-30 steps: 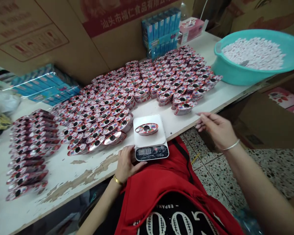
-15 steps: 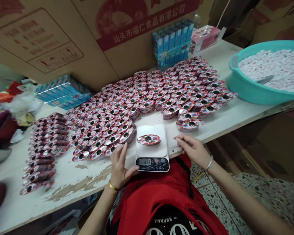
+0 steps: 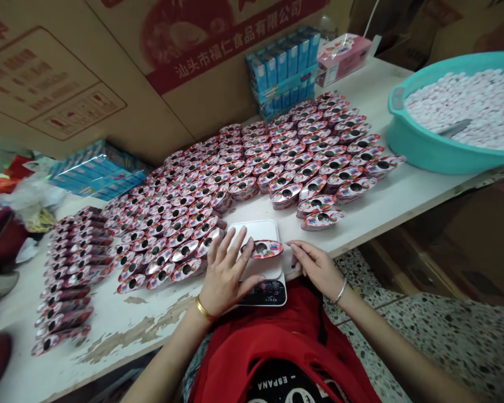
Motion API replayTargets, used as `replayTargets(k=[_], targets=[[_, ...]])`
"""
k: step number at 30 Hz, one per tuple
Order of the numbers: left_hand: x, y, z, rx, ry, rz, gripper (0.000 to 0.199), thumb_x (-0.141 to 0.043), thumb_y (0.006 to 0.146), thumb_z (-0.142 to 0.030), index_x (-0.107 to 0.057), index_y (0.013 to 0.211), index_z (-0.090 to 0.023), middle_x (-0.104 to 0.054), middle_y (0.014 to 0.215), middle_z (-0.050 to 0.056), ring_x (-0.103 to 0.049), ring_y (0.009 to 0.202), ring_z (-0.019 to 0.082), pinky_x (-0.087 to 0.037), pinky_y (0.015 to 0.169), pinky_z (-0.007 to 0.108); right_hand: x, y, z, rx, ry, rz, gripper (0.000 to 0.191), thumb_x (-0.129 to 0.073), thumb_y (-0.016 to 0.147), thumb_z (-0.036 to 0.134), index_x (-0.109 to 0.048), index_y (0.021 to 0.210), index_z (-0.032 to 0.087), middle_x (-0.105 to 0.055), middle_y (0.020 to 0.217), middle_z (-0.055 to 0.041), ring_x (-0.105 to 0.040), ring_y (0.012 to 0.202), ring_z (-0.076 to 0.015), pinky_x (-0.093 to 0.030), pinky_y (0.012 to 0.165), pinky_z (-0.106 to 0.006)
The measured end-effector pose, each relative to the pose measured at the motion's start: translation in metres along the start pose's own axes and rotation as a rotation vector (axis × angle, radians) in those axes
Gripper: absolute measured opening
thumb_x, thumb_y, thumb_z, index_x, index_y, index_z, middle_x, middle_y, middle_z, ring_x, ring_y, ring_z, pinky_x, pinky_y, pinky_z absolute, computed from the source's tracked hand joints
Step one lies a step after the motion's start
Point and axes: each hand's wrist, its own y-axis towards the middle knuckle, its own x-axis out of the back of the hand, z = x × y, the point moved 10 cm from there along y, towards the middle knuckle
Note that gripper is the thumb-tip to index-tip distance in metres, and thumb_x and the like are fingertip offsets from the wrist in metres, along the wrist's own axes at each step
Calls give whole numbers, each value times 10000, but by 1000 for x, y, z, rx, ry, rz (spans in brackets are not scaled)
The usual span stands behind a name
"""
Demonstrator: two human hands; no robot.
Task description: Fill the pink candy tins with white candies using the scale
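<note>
A small red-and-white printed packet with pointed ends and a round hole (image 3: 271, 249) lies on a white kitchen scale (image 3: 258, 229). My left hand (image 3: 223, 281) is over the scale's left side, fingers spread, with a fingertip at the packet's left end. It covers part of the scale's dark panel, so the reading is hidden. Just right of the scale is my right hand (image 3: 319, 270), thumb and forefinger pinched together near the packet's right end. Whatever sits between those fingertips, if anything, is too small to make out. Many matching packets (image 3: 180, 221) stand in rows around the scale.
A turquoise tub (image 3: 424, 151) of small white pieces stands at the right, with a scoop-like tool (image 3: 456, 129) in it. Blue wrapped packs (image 3: 283, 67) and a pink box (image 3: 344, 56) stand behind. More packets (image 3: 69, 280) line the left side. A large carton (image 3: 159, 112) backs the table.
My left hand has moved from the scale's left edge to over it, reaching the packet. My right hand has come closer to the scale. The view has shifted slightly.
</note>
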Motion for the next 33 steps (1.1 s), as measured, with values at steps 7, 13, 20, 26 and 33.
replayTargets(k=[7,13,20,26,33], targets=[[4,1,-2,3,-99,-11,719,-481,888,-513,-217,1483,-209,-248,1545,134,-157,1452,311,-147,1159,538,-11,-10,7,30,-73,-28,521,-486,908,518,-629,1255,158,-665,778,-67,-611,707,-180,-523,698,-300],[7,-13,0,30,-98,-29,633,-521,880,-464,-331,1440,-238,-329,1511,132,-224,1430,327,-176,1137,562,-20,-12,34,199,-164,-20,460,-427,962,454,-617,1270,170,-658,986,-97,-611,930,-195,-488,855,-306],[2,20,-1,2,-95,50,569,-545,879,-372,-378,1377,-150,-587,1243,140,-507,1186,274,-294,1058,470,-23,-7,43,297,-247,-44,470,-417,978,407,-550,1334,131,-640,1123,-127,-593,1054,-210,-468,936,-328],[0,72,67,129,-69,-15,322,-555,872,-360,-547,1144,-187,-649,1011,71,-565,922,227,-361,862,409,0,-7,28,255,-239,-174,455,-431,959,435,-607,1244,127,-644,1174,-127,-615,1052,-219,-489,930,-340],[-25,103,95,269,0,18,412,-627,825,-400,-554,1181,-207,-622,1151,72,-544,1069,242,-373,892,385,5,-15,9,148,-320,-183,574,-457,880,561,-638,1176,104,-667,1124,-153,-659,941,-255,-546,819,-369]])
